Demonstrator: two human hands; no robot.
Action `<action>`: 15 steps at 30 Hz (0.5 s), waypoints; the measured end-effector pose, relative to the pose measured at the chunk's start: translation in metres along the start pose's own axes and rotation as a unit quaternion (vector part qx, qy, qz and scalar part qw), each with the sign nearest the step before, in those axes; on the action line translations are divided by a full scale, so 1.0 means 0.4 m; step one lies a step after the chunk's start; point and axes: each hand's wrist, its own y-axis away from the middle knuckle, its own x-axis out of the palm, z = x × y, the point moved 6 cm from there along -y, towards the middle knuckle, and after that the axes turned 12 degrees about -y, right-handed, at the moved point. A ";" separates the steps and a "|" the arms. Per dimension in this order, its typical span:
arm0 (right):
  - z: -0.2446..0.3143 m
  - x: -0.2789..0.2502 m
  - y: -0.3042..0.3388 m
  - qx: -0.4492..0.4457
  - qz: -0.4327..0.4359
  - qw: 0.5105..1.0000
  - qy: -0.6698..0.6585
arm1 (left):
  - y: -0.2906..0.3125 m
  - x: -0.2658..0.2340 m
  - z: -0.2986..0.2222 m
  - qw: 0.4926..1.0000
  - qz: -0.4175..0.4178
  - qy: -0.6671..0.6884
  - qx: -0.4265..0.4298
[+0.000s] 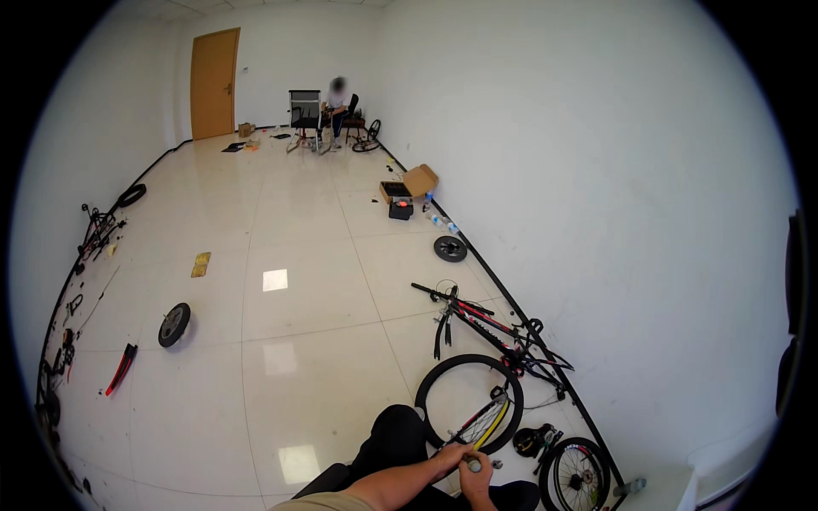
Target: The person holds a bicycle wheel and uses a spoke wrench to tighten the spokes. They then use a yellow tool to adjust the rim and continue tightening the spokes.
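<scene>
Low in front of me, a spoked bicycle wheel rim (486, 417) with a yellow strip (492, 428) along one side stands tilted between my knees. My left hand (452, 457) is closed round its lower end. Right beside it, my right hand (475, 479) is closed too, its fingers bent around a small roundish pale thing (474, 466) that I cannot make out. A large black tyre (426, 375) lies on the floor around and behind the rim, close to my dark-trousered knee.
A red-and-black bicycle frame (481, 326) lies along the right wall, with a spoked wheel (577, 477) and a black saddle (528, 441) nearer me. Small wheels (450, 249), an open carton (420, 180) and bike parts (100, 230) are scattered. A person (337, 106) sits far back near chairs.
</scene>
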 end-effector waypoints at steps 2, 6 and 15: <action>-0.001 0.005 0.005 -0.030 0.006 0.998 0.051 | 0.003 -0.007 -0.002 1.000 -0.016 0.021 0.004; -0.018 0.003 0.020 -0.015 0.005 0.998 0.064 | 0.013 -0.011 -0.006 0.999 -0.028 0.008 -0.013; 0.021 0.004 0.019 -0.007 0.018 0.998 0.063 | 0.011 -0.019 -0.016 0.998 -0.052 -0.017 -0.031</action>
